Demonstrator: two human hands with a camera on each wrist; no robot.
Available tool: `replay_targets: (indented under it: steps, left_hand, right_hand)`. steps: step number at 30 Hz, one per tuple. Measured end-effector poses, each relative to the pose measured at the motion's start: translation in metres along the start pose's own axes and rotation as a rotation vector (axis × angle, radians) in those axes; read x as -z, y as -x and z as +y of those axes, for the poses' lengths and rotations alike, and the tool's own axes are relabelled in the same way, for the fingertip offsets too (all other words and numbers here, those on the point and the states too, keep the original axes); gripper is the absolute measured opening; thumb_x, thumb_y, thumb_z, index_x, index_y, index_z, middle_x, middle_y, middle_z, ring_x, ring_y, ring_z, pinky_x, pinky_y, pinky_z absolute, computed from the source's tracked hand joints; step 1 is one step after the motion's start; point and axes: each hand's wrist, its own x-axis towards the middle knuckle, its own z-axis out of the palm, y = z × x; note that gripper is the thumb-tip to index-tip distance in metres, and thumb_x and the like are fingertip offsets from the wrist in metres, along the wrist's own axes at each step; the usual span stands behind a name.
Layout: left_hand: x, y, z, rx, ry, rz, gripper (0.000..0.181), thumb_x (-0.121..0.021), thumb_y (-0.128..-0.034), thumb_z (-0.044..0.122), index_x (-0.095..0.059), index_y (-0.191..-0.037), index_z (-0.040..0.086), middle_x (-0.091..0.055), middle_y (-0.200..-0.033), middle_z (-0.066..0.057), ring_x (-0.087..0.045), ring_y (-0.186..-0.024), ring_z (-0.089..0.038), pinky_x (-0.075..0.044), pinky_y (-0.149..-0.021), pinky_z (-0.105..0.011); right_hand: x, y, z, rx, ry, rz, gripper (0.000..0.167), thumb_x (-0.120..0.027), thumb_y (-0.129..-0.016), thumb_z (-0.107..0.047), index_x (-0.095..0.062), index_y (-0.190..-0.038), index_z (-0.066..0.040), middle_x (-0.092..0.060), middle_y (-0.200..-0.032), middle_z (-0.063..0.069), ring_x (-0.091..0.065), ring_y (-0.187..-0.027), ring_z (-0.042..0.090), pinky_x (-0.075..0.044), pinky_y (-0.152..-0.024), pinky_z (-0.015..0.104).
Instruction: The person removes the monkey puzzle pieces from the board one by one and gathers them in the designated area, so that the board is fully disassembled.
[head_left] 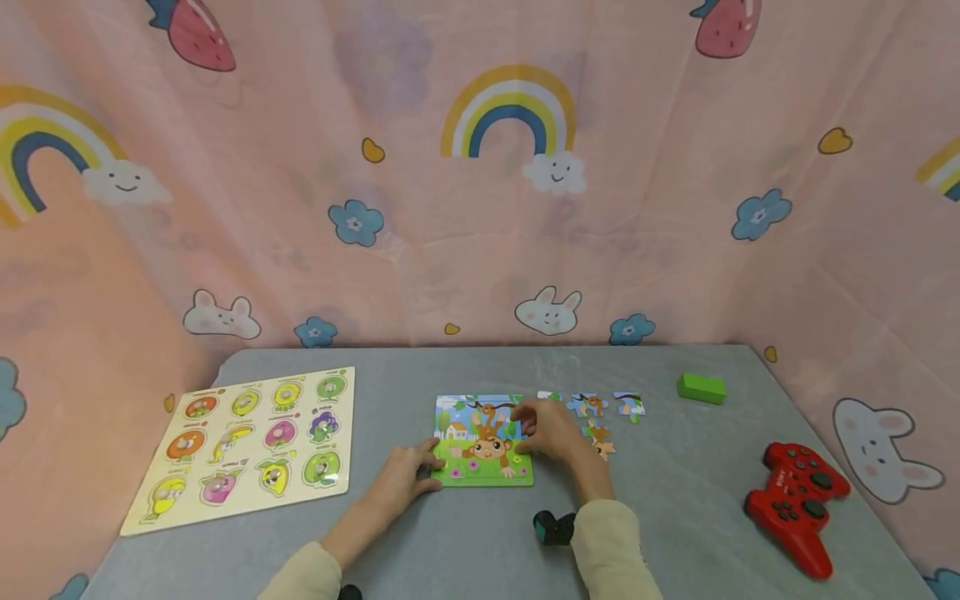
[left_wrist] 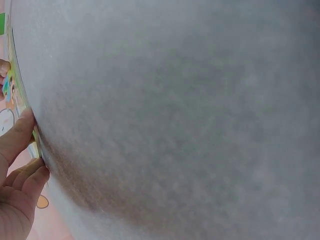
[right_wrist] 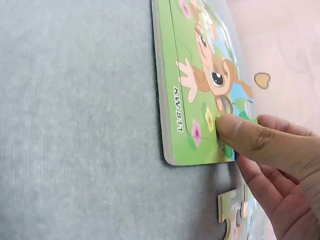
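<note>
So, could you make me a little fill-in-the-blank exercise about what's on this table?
1. The left hand touches the edge of a puzzle that pictures a big-eyed ____.
2. The game controller on the table is coloured ____.
3. The small block lying beyond the controller is coloured ____.
4. Seen from the person's side, the fruit board lies to the ____ of the puzzle.

Missing words: monkey; red; green; left.

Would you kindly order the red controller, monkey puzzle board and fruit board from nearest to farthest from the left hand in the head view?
1. Monkey puzzle board: touching the left hand, on its right.
2. Fruit board: left of the hand.
3. Red controller: far right.
</note>
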Motion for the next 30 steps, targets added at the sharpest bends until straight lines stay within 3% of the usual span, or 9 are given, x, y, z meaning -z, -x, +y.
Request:
replay_targets:
  steps: [12, 18, 23, 30]
  left_hand:
    - [-0.001, -0.001, -0.003, -0.001, -0.01, -0.005, 0.026, -0.078, -0.0726, 0.004, -0.072, -0.095, -0.006, -0.058, -0.123, -0.03, -0.058, -0.111, -0.044, -0.048, -0.093, -0.051]
    - [-0.003, -0.002, -0.002, 0.008, 0.001, -0.021, 0.026, -0.078, -0.0732, 0.003, -0.071, -0.096, -0.006, -0.057, -0.124, -0.031, -0.057, -0.112, -0.045, -0.046, -0.094, -0.052]
    - [-0.003, -0.002, -0.001, 0.02, 0.006, -0.025, 0.026, -0.078, -0.0737, 0.003, -0.071, -0.097, -0.006, -0.056, -0.125, -0.031, -0.056, -0.114, -0.045, -0.046, -0.095, -0.051]
    - [0.001, 0.0, 0.0, 0.011, 0.022, -0.014, 0.027, -0.079, -0.0725, 0.004, -0.071, -0.095, -0.008, -0.057, -0.123, -0.032, -0.056, -0.112, -0.046, -0.045, -0.094, -0.054]
  right_hand:
    - [0.006, 0.0, 0.005, 0.049, -0.098, -0.053, 0.036, -0.084, -0.07, -0.004, -0.07, -0.103, 0.004, -0.068, -0.084, 0.009, -0.062, -0.074, 0.014, -0.054, -0.066, 0.027]
    - [0.01, 0.004, 0.02, 0.056, -0.312, -0.075, 0.037, -0.079, -0.075, 0.0, -0.066, -0.109, 0.01, -0.07, -0.093, 0.019, -0.068, -0.082, 0.024, -0.057, -0.07, 0.03]
    - [0.012, 0.007, 0.033, 0.016, -0.502, -0.09, 0.042, -0.078, -0.077, -0.001, -0.063, -0.115, 0.01, -0.068, -0.106, 0.023, -0.068, -0.088, 0.023, -0.058, -0.075, 0.032]
    - [0.015, 0.006, 0.045, -0.032, -0.624, -0.104, 0.048, -0.079, -0.076, -0.002, -0.061, -0.119, 0.011, -0.068, -0.109, 0.02, -0.066, -0.088, 0.017, -0.058, -0.075, 0.031]
